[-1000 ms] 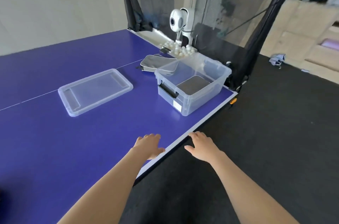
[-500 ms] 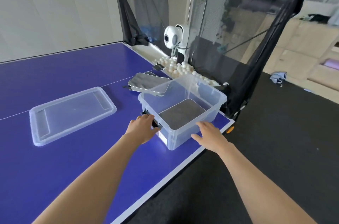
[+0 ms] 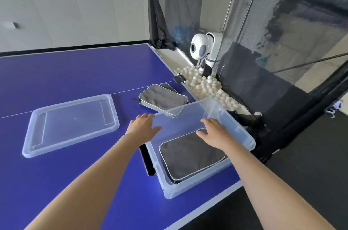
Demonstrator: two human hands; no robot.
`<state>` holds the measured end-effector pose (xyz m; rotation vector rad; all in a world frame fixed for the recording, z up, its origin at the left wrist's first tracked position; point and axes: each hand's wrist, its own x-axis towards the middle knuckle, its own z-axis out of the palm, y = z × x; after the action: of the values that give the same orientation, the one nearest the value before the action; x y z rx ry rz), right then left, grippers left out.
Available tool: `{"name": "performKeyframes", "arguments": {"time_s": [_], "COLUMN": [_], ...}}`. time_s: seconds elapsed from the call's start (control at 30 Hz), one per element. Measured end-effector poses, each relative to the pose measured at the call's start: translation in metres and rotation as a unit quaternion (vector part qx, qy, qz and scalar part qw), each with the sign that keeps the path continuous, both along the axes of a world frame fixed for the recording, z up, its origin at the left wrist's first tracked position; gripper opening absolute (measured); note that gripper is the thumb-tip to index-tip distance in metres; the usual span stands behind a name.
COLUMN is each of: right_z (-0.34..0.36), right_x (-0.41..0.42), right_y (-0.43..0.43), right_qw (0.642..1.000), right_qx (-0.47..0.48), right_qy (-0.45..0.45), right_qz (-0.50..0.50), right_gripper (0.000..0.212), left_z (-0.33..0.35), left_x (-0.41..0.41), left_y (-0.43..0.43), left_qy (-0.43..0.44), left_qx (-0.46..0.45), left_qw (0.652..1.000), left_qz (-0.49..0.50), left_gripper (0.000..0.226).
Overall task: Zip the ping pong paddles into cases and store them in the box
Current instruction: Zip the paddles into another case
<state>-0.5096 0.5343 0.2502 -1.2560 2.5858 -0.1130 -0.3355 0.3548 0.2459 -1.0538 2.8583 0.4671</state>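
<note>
Head view. Clear plastic box (image 3: 232,123) stands uncovered at the near right corner of the blue table (image 3: 75,71). Contents: one grey zipped case (image 3: 190,156), lying flat on the floor of the box.

A second grey case (image 3: 162,96) lies on the table just behind the box, outside it, with the edge of another showing under it. The box lid (image 3: 71,122) lies flat on the table to the left, apart from the box.

Left hand (image 3: 143,126): fingers straight and relaxed, holding nothing, at the box's left rim. Right hand (image 3: 214,133): fingers spread, holding nothing, over the box interior above the far end of the stored case; cannot tell whether it touches.

A trough of white balls (image 3: 205,84) runs along the table's far edge beneath a black net (image 3: 282,41).
</note>
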Motion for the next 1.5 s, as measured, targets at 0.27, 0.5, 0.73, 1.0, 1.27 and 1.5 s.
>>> {"name": "performKeyframes", "arguments": {"time_s": [0.27, 0.5, 0.73, 1.0, 1.27, 1.5], "right_z": [-0.01, -0.016, -0.036, -0.08, -0.129, -0.153], "right_x": [-0.109, -0.181, -0.225, -0.249, -0.265, -0.267], "right_y": [-0.078, -0.122, -0.174, -0.25, -0.31, -0.336], "right_qw": [0.995, 0.99, 0.989, 0.987, 0.984, 0.973], "right_qx": [-0.015, -0.032, -0.034, -0.001, 0.047, 0.058], "right_qy": [-0.017, -0.051, -0.097, -0.139, -0.158, -0.223], "right_qz": [0.101, 0.124, 0.103, 0.085, 0.069, 0.024], "right_gripper": [0.054, 0.049, 0.054, 0.057, 0.06, 0.061], "left_z": [-0.012, -0.017, -0.036, -0.089, -0.153, -0.179], "left_x": [-0.062, -0.116, -0.158, -0.199, -0.231, -0.245], "left_y": [-0.018, -0.03, -0.081, -0.155, -0.188, -0.196], "left_qy": [-0.007, -0.024, -0.013, 0.137, 0.16, 0.255], "left_qx": [0.005, 0.012, 0.076, 0.292, 0.416, 0.508], "left_qw": [0.993, 0.982, 0.964, 0.837, 0.707, 0.567], "left_qz": [0.118, 0.185, 0.255, 0.441, 0.549, 0.597], "left_gripper": [0.058, 0.056, 0.055, 0.064, 0.066, 0.063]}}
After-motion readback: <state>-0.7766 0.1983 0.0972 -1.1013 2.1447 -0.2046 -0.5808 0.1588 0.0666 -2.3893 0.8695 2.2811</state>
